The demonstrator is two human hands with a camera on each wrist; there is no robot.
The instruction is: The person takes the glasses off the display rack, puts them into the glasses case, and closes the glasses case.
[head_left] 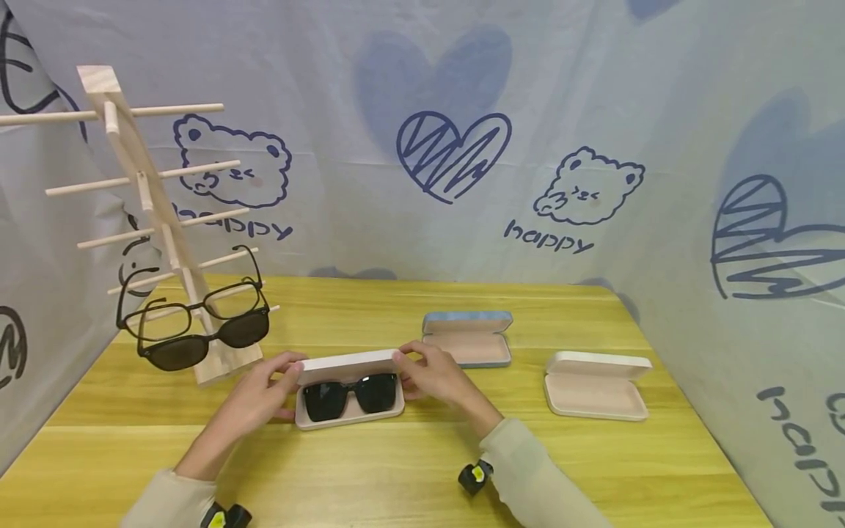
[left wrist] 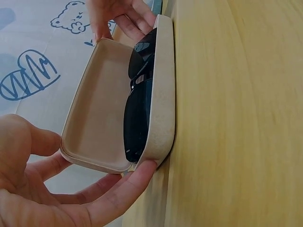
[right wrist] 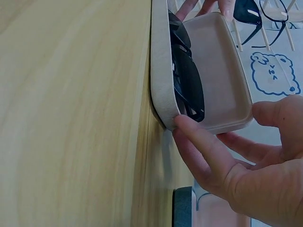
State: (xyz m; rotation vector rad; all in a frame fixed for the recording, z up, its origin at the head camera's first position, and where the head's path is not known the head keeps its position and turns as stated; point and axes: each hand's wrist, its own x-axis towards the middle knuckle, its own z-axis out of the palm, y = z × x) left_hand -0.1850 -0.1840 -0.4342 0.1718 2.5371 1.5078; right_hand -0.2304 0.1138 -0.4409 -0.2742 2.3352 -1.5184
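Note:
A white glasses case (head_left: 350, 423) lies with its lid raised on the table in the head view, dark sunglasses (head_left: 350, 397) folded inside it. My left hand (head_left: 259, 392) grips the case's left end, thumb at the lid's edge and other fingers along the end. At the opposite end my right hand (head_left: 437, 375) holds it the same way. In the left wrist view the lid (left wrist: 102, 104) leans back from the base, and the sunglasses (left wrist: 138, 104) sit lenses up against the pinkish lining. The right wrist view shows the fingertips (right wrist: 184, 124) touching the base's corner.
A wooden display stand (head_left: 141, 169) with pegs rises at the left, bearing black-framed glasses (head_left: 158, 323) and dark-lensed sunglasses (head_left: 177, 353). Behind my right hand is an open blue case (head_left: 467, 341); farther right stands an open white case (head_left: 596, 396). A printed curtain (head_left: 343, 235) encloses the table.

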